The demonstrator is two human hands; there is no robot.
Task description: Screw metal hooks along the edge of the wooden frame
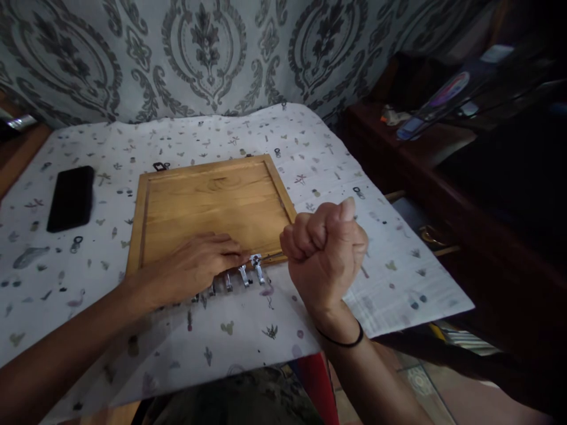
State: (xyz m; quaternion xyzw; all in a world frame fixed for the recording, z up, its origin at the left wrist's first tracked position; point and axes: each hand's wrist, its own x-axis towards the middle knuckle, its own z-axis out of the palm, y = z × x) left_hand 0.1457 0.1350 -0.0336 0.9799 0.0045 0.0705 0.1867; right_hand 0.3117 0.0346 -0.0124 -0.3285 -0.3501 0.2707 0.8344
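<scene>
A light wooden panel (pixel 212 200) with a raised frame lies on the patterned white cloth. Several small silver metal clips (pixel 244 275) line its near edge. My left hand (pixel 208 260) rests over that edge, its fingers pressed together at the rightmost clip (pixel 258 270); what lies under the fingertips is hidden. My right hand (pixel 325 248) is a fist just right of the panel's near right corner, closed round the handle end of a thin metal tool (pixel 271 255). The tool's shaft points left and its tip meets the rightmost clip.
A black phone (pixel 71 198) lies on the cloth at the left. Small dark hardware (pixel 160 166) sits by the panel's far edge. To the right is dark wooden furniture (pixel 398 153) bearing a bluish object. Patterned grey fabric (pixel 208 53) hangs behind the table.
</scene>
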